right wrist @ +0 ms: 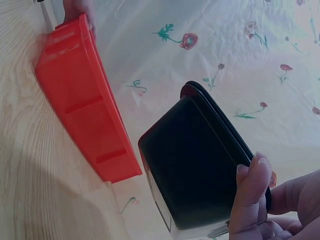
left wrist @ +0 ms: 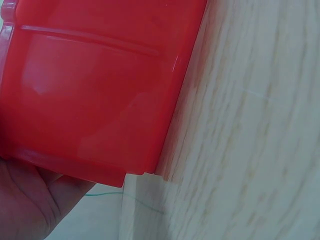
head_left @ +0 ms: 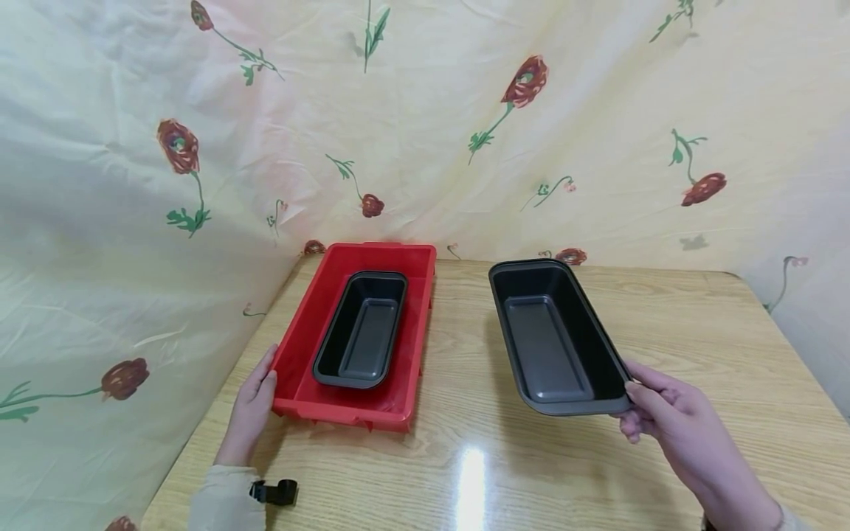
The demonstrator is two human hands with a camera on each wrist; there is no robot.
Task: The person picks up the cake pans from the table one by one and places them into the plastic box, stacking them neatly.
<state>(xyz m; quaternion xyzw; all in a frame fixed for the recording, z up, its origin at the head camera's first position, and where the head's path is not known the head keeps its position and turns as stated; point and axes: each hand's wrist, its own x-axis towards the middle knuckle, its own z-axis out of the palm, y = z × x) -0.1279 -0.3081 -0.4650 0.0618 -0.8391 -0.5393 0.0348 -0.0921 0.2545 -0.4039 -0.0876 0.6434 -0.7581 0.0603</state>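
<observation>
A dark loaf pan (head_left: 547,346) is held above the table by my right hand (head_left: 684,420), which pinches its near right corner with the thumb over the rim. From the right wrist view, the dark outer side of this loaf pan (right wrist: 195,160) shows, tilted, with the right hand (right wrist: 260,210) at its edge. To the left stands a red plastic tray (head_left: 413,369), its near left corner gripped by my left hand (head_left: 252,402). Inside the tray lies a second dark loaf pan (head_left: 368,339), its hollow facing up. The left wrist view has the left hand (left wrist: 25,200) against the red tray (left wrist: 95,95).
Everything rests on or over a light wooden table (head_left: 465,435). A flowered cloth (head_left: 425,110) hangs behind the table and along its left side. A small black device (head_left: 275,492) is strapped at the left wrist.
</observation>
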